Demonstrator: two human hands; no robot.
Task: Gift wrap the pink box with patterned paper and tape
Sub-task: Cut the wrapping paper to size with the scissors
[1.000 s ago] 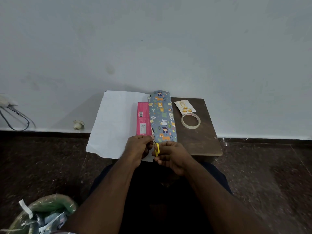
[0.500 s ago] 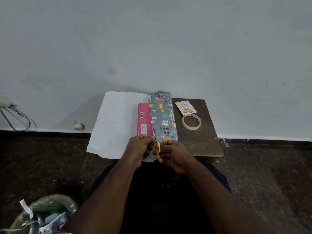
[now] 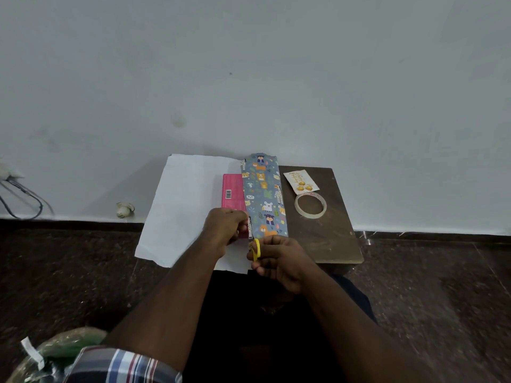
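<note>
Both hands work at the near edge of the small wooden table (image 3: pixel 326 244). His left hand (image 3: pixel 225 226) pinches the near end of the patterned paper (image 3: pixel 264 194), fingers curled. His right hand (image 3: pixel 279 258) grips yellow-handled scissors (image 3: pixel 256 249) at the paper's near edge. A pink box (image 3: pixel 232 193) lies on the white underside, half covered by the folded flap. A tape roll (image 3: pixel 310 205) and gift tag (image 3: pixel 300 181) lie to the right.

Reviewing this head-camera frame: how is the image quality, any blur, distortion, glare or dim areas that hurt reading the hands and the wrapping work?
Head view: light is dim and even, no glare; the dark floor is murky, and wide-angle bending shows at the edges. The patterned paper and pink box read clearly. The left hand and right hand are soft, so finger detail around the yellow scissors is hard to read.
</note>
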